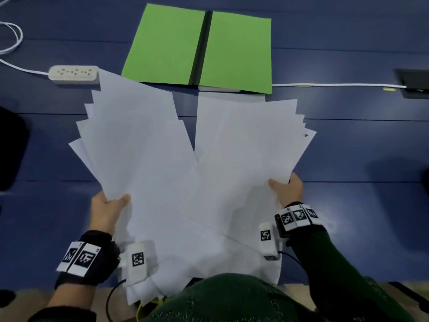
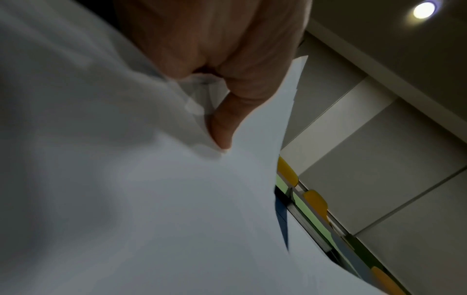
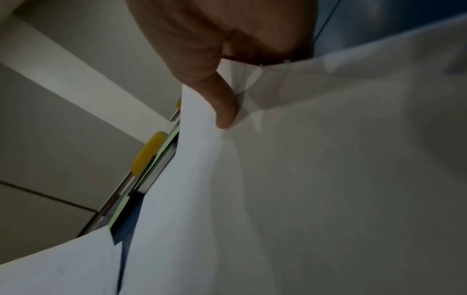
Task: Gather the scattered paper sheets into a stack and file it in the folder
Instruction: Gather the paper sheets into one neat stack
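Observation:
Several white paper sheets (image 1: 185, 182) are fanned out in two spreads, lifted above the blue table in front of me. My left hand (image 1: 109, 208) grips the left edge of the fan, thumb on top (image 2: 222, 127). At the right edge my right hand (image 1: 289, 189) pinches the sheets, its thumb (image 3: 222, 107) over the paper (image 3: 328, 179). Beyond the sheets an open green folder (image 1: 162, 45) with a dark spine lies flat on the table. The fingers under the paper are hidden.
A white power strip (image 1: 73, 74) with its cord lies left of the folder. A white cable (image 1: 336, 84) runs right to a dark device (image 1: 413, 86). A dark object (image 1: 11, 147) sits at the left edge. The blue table (image 1: 359, 159) spreads around the sheets.

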The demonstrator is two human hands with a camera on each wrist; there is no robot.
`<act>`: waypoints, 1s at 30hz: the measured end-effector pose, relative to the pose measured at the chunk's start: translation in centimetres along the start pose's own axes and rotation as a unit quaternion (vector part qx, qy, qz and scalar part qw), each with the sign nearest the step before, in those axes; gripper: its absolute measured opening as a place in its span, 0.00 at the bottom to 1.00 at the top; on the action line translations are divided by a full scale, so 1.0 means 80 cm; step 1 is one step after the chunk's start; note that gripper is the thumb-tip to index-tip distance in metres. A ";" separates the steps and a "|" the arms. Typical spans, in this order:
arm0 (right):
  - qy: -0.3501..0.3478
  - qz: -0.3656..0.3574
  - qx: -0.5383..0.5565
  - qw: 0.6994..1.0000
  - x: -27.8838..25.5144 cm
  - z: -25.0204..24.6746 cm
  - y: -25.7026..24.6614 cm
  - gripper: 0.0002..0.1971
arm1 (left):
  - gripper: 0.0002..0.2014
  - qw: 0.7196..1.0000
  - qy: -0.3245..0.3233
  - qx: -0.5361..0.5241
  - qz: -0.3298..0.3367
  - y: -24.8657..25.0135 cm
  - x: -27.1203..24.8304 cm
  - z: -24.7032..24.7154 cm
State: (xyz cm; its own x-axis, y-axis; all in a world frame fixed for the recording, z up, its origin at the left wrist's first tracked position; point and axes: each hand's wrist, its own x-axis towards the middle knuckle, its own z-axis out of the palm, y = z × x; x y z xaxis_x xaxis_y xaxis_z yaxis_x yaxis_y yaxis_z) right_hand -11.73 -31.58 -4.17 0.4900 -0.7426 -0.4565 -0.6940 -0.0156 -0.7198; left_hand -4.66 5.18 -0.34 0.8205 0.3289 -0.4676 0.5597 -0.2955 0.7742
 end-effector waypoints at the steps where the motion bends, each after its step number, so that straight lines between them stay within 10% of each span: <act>1: -0.006 -0.011 0.004 1.000 0.004 -0.008 -0.005 0.13 | 0.17 1.000 -0.007 0.005 0.007 0.003 0.002 -0.003; 8: -0.233 0.082 0.025 0.969 0.045 -0.029 -0.046 0.16 | 0.15 0.996 -0.087 0.033 0.019 0.018 0.022 -0.013; 13: -0.212 -0.039 -0.084 0.973 0.041 0.003 -0.069 0.26 | 0.18 0.993 -0.115 0.007 0.006 0.014 0.028 -0.015; 20: -0.005 -0.222 -0.171 0.960 0.039 -0.072 -0.131 0.21 | 0.22 0.995 -0.099 -0.025 -0.023 -0.007 0.038 -0.017; 24: -0.077 -0.240 0.029 0.967 0.007 -0.121 -0.168 0.12 | 0.22 0.992 -0.112 -0.043 -0.042 -0.011 0.044 -0.003; 30: -0.189 -0.161 0.303 0.920 -0.008 -0.124 -0.176 0.36 | 0.19 0.976 -0.182 -0.068 -0.095 -0.008 0.044 0.033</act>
State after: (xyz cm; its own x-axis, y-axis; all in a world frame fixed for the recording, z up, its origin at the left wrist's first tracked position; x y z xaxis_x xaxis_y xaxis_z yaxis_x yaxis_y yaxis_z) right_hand -7.50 -37.52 11.42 0.8470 -0.4766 -0.2354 -0.1152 0.2676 -0.9566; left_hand -1.83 4.14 -3.57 0.7049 0.0176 -0.7091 0.7048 -0.1302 0.6974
